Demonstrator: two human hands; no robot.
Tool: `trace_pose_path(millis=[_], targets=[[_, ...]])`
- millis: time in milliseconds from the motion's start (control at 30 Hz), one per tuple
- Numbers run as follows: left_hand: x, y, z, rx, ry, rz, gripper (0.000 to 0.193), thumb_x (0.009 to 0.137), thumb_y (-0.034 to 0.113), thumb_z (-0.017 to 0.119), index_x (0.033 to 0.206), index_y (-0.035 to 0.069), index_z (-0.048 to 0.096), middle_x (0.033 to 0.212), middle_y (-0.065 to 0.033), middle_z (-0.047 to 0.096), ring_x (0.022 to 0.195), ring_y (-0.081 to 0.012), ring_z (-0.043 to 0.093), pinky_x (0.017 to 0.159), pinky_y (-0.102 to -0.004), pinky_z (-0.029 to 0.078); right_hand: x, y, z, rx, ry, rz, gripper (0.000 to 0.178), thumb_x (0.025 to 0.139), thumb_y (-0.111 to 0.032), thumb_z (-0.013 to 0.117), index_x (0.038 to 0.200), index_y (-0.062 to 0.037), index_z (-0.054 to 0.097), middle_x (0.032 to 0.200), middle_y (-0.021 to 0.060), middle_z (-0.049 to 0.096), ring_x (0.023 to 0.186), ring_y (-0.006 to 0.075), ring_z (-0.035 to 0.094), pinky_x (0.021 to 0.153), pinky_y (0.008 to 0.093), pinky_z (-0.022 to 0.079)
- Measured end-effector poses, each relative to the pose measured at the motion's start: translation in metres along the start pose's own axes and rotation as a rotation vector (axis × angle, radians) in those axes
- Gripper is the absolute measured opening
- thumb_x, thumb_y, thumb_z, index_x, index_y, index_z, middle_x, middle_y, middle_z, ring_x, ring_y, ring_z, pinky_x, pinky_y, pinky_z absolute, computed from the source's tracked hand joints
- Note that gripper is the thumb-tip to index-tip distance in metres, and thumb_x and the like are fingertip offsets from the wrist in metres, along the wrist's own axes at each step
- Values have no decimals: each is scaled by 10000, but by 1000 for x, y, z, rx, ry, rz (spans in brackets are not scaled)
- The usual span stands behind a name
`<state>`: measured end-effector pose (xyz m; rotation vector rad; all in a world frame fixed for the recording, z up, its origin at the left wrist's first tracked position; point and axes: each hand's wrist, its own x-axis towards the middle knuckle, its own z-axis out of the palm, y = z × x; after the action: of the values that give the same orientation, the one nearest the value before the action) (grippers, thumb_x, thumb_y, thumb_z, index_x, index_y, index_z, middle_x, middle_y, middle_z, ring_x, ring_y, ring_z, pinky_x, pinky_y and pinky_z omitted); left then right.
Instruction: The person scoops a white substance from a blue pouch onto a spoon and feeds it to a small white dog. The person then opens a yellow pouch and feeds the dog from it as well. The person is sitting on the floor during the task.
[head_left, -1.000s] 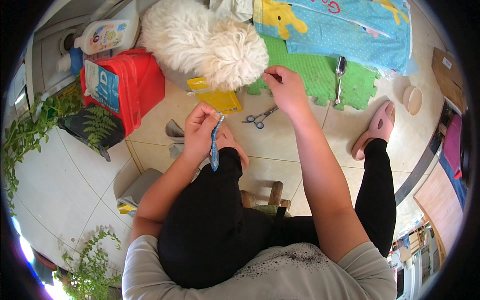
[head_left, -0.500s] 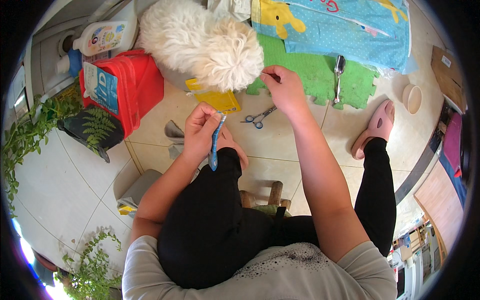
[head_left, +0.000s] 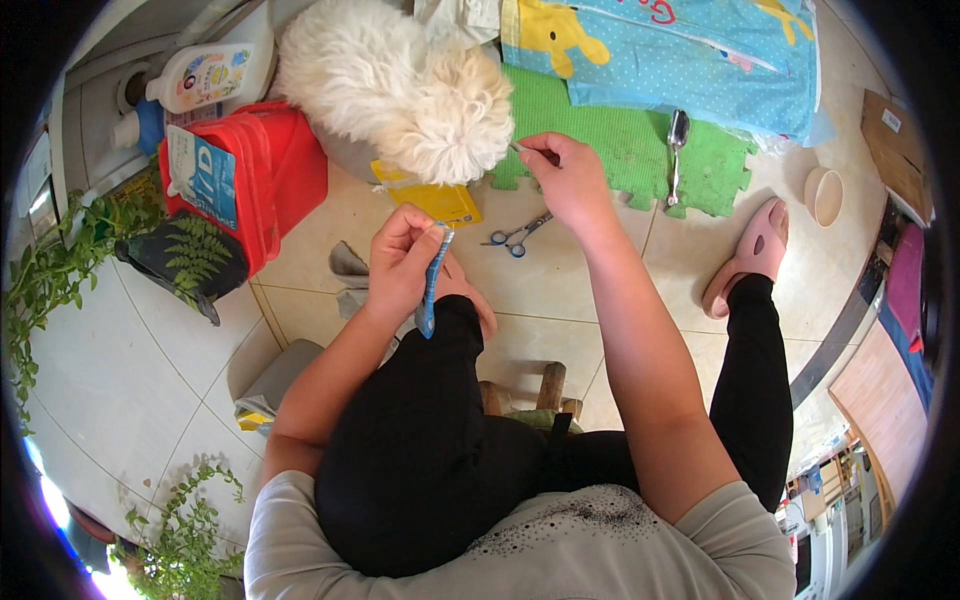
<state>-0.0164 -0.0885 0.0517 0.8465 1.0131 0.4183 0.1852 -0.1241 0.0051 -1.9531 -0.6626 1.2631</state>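
Observation:
My left hand (head_left: 402, 262) is closed round a slim blue-and-white striped packet (head_left: 430, 290), which hangs down over my left knee. At the dog's muzzle, my right hand (head_left: 568, 172) pinches a small thin piece (head_left: 517, 147) whose kind I cannot make out. The fluffy cream-white dog (head_left: 455, 110) has its head lowered beside those fingertips. On the tiles below lie small scissors (head_left: 514, 240) with blue-rimmed handles, touched by neither hand. A yellow packet (head_left: 440, 200) lies partly under the dog's head.
A red bin (head_left: 285, 165), a white bottle (head_left: 210, 76) and trailing plants (head_left: 60, 250) stand on the left. A metal scoop (head_left: 678, 150) rests on a green foam mat (head_left: 610, 140) beside a blue patterned cloth (head_left: 680, 70). Farther right are a small bowl (head_left: 824, 197) and a cardboard box (head_left: 895, 150).
The dog's head has shifted slightly left, away from my right fingertips, so more of the small piece shows. My hands have barely moved.

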Motion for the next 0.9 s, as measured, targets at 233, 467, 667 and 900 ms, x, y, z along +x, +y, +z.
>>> trace_pose_path(millis=[233,467,667,900], targets=[[0,2,2,3,4,5,79,837,2,461,786,52,426,653,38,451,560,-9,399,494,-157,327,0,1,-1,-5,-1,-7,187,780,-127,564,906,7,598,728,80,605,636,123,538,583,249,425],[-4,7,0,774,-13,410,84,765,3,547,769,34,469,629,-28,518,516,-103,488,483,-227,401,1,3,-1,19,4,-24,183,782,-122,562,907,6,598,722,76,603,628,118,534,574,247,426],[7,26,8,1090,-108,939,189,582,-7,630,683,47,479,587,-69,509,504,-275,512,520,-328,453,1,4,0,-5,9,-14,183,785,-129,559,908,0,602,727,75,607,631,118,538,572,246,427],[10,38,17,1077,-256,1124,221,523,4,647,629,43,457,543,-34,454,466,-204,498,474,-291,445,1,3,-2,7,13,-5,187,781,-132,563,906,1,603,735,78,611,640,120,546,575,246,428]])
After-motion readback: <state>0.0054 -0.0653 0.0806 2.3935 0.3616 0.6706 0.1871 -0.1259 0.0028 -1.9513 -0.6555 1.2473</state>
